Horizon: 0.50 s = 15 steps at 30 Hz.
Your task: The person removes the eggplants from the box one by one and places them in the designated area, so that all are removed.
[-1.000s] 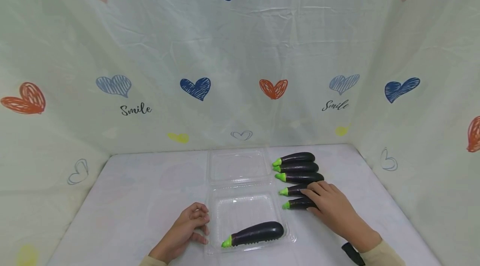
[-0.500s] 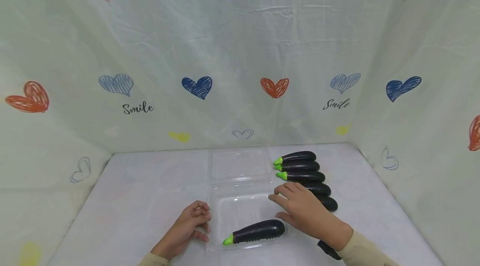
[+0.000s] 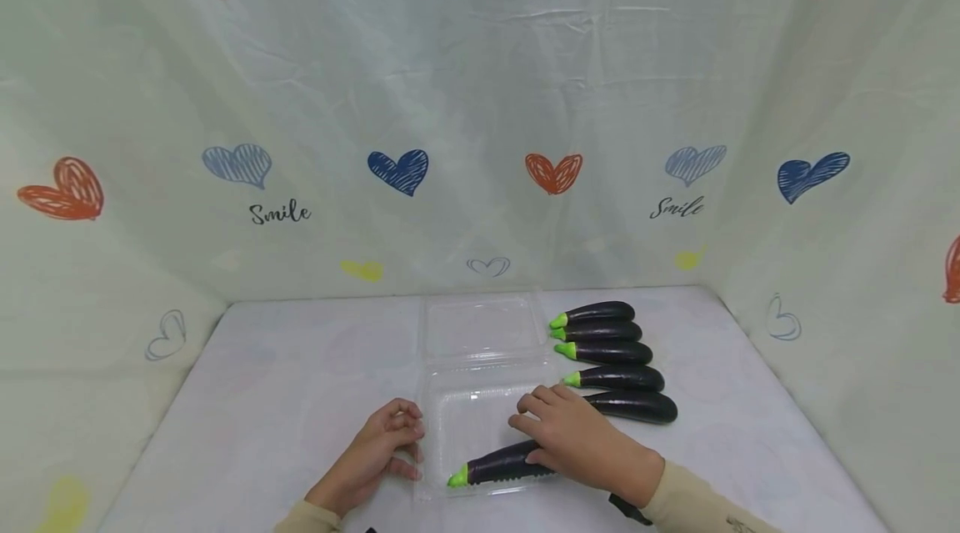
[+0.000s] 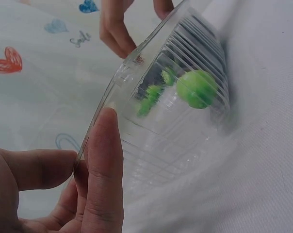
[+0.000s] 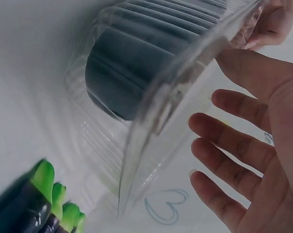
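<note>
A clear plastic clamshell container [image 3: 468,420] lies on the table with its lid [image 3: 487,329] folded back. Inside its near part rests one dark eggplant [image 3: 495,465] with a green stem end. My left hand [image 3: 375,454] pinches the container's left rim between thumb and finger, as the left wrist view shows. Above the container's right side is my right hand [image 3: 585,441], covering the eggplant's thick end in the head view. Its fingers [image 5: 234,133] are spread and relaxed in the right wrist view, close to the rim, holding nothing.
Several more eggplants [image 3: 618,377] lie in a column right of the container, stems pointing left. The nearest one [image 3: 637,406] is partly hidden by my right hand. A curtain [image 3: 480,99] printed with hearts rises behind the white table [image 3: 300,366].
My right hand has moved left and nearer, from the two nearest eggplants to over the container. Those two have shifted slightly. My left hand stays at the rim.
</note>
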{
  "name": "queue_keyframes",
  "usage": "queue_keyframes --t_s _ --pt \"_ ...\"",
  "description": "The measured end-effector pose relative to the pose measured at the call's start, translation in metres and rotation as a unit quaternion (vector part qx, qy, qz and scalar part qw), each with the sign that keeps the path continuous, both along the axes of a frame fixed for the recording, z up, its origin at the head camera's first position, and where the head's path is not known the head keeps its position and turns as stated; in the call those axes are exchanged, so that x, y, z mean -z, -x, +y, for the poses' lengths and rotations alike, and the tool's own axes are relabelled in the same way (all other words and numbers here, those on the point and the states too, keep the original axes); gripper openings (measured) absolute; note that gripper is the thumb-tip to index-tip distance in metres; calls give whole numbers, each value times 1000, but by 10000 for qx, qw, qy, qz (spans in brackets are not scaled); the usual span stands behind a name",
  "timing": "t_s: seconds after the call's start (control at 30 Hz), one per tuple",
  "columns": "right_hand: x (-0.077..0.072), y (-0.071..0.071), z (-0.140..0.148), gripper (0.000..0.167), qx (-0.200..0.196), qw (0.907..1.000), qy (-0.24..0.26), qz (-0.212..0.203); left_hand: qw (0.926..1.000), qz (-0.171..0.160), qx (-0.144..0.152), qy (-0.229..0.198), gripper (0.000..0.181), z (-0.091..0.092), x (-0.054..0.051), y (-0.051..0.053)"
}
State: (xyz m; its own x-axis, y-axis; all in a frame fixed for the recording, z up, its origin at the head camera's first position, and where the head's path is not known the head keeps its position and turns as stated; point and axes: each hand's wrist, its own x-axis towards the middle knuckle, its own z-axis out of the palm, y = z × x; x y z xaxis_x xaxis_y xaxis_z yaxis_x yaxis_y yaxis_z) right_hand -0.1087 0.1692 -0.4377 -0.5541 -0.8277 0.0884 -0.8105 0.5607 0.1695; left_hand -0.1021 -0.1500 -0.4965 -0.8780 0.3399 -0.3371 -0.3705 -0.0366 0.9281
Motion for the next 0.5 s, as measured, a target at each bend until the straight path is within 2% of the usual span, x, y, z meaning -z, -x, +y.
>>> queue_keyframes --t_s 0.5 --pt "6 1 -7 47 89 9984 -208 -511 10000 3 8 -2 25 0 1 0"
